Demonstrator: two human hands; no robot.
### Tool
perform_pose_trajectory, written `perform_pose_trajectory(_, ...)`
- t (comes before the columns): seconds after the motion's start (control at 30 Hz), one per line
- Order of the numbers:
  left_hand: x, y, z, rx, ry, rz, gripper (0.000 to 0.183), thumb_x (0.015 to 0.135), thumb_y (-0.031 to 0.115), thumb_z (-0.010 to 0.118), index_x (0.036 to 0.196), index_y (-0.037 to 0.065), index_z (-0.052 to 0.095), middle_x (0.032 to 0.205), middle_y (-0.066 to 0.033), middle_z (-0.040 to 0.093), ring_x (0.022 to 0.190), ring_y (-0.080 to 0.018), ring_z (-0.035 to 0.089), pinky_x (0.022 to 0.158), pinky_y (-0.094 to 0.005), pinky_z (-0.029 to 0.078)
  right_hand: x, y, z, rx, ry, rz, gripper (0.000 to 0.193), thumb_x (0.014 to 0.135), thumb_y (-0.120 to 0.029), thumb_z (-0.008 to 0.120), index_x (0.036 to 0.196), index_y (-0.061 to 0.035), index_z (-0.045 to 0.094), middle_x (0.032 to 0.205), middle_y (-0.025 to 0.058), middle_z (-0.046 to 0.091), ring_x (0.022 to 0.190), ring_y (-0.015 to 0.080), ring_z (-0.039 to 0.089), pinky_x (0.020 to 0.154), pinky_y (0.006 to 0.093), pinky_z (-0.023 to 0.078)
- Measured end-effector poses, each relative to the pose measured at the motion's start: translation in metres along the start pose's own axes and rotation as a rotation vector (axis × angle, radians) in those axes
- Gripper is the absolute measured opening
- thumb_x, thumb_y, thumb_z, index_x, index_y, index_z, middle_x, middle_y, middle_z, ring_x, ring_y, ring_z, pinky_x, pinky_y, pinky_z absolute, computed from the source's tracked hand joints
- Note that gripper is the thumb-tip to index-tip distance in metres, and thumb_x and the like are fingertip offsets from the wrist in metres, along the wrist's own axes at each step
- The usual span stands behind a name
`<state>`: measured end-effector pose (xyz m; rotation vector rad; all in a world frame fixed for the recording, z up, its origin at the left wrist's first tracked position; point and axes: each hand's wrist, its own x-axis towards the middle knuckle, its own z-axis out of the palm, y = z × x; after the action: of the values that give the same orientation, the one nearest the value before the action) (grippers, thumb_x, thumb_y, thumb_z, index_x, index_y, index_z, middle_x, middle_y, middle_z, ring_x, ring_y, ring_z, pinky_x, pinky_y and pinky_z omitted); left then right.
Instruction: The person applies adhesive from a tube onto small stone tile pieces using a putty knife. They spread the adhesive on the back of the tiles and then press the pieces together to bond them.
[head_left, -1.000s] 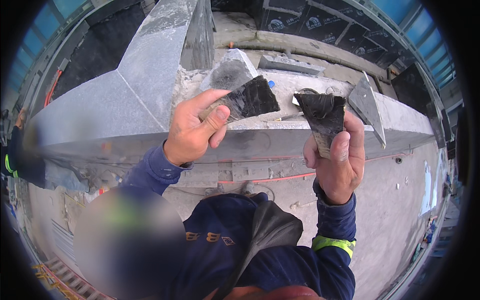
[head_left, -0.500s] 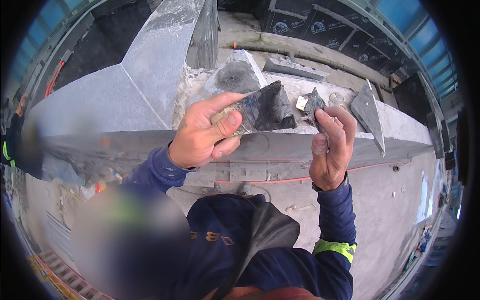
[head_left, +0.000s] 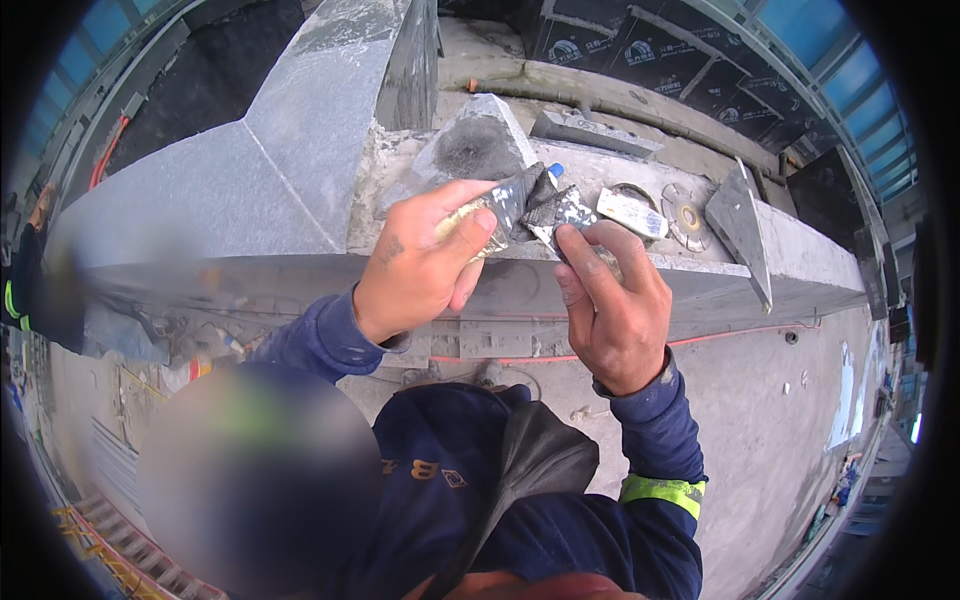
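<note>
My left hand point(head_left: 425, 255) is closed around a small pale-yellow and dark packet point(head_left: 508, 205), which looks wrapped in shiny dark film. In my right hand point(head_left: 620, 290), a crumpled dark piece point(head_left: 557, 212) with white specks is pinched between thumb and fingers. That piece lies up against the packet's right end; whether the two are joined I cannot tell. Both hands are raised just over the front edge of a grey stone ledge point(head_left: 800, 230). Right of the dark piece, a white box point(head_left: 633, 213) with printing rests on the ledge.
A round cutting disc point(head_left: 690, 216) lies beside the box, near a leaning triangular stone slab point(head_left: 738, 215). Behind my left hand sits a grey stone block point(head_left: 490, 125) with a dark patch. A small blue-tipped object point(head_left: 556, 170) shows behind the packet. An orange cable point(head_left: 720, 338) crosses the floor.
My right hand has moved left with the dark piece, from apart to against the packet. The white box and the disc are now uncovered. The packet has turned in my left hand.
</note>
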<state>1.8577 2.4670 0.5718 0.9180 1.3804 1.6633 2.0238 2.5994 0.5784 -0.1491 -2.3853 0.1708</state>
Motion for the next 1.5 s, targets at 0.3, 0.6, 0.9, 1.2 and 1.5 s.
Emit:
perform_pose_trajectory(0.3,-0.003,0.004,-0.003,-0.006,0.013,0.044,0.038,0.098,0.017,0.052,0.126,-0.008,0.049,0.066,-0.0018,0.054,0.042,-0.0053,0.04,0.041,-0.0223,0.032,0.009,-0.004,0.004,0.02,0.124,-0.057,0.041,0.068,-0.002,0.075,0.108,-0.0045,0.068,0.102,0.0101,0.059,0.074,0.0247,0.058,0.064,0.0341,0.049)
perform_pose_trajectory(0.6,-0.005,0.004,-0.01,0.0,0.016,0.039,0.036,0.099,0.019,0.051,0.124,-0.007,0.051,0.065,-0.0008,0.053,0.045,-0.0053,0.042,0.042,-0.0223,0.033,0.015,-0.005,0.005,-0.001,0.025,-0.062,0.039,0.071,-0.003,0.075,0.11,-0.0043,0.068,0.101,0.0119,0.06,0.078,0.0252,0.059,0.067,0.0326,0.05)
perform_pose_trajectory(0.9,-0.008,0.003,-0.007,-0.492,-0.127,0.001,0.039,0.099,0.015,0.05,0.132,-0.005,0.044,0.081,-0.0065,0.062,0.042,-0.0031,0.035,0.042,-0.0216,0.028,0.009,-0.004,0.003,0.468,0.215,0.094,0.028,0.094,-0.011,0.057,0.119,0.0023,0.063,0.107,0.0151,0.055,0.084,0.0205,0.06,0.074,0.0292,0.05)
perform_pose_trajectory(1.2,-0.015,0.0,-0.013,-0.133,-0.003,0.223,0.033,0.1,0.012,0.048,0.127,-0.006,0.049,0.081,-0.0047,0.062,0.05,-0.008,0.048,0.049,-0.0238,0.039,0.0,0.003,0.0,0.585,0.25,0.364,0.033,0.099,-0.02,0.052,0.123,0.0005,0.061,0.108,0.0115,0.054,0.069,0.0118,0.054,0.058,0.0234,0.043)
perform_pose_trajectory(1.5,0.016,-0.029,-0.013,0.971,0.137,1.288,0.039,0.075,-0.009,0.059,0.113,-0.004,0.061,0.11,-0.0217,0.066,0.086,-0.0264,0.069,0.065,-0.0311,0.054,0.0,-0.026,-0.001,1.705,0.034,0.976,0.041,0.104,-0.03,0.034,0.132,-0.0013,0.041,0.104,0.012,0.061,0.044,0.0122,0.04,0.041,0.025,0.034)
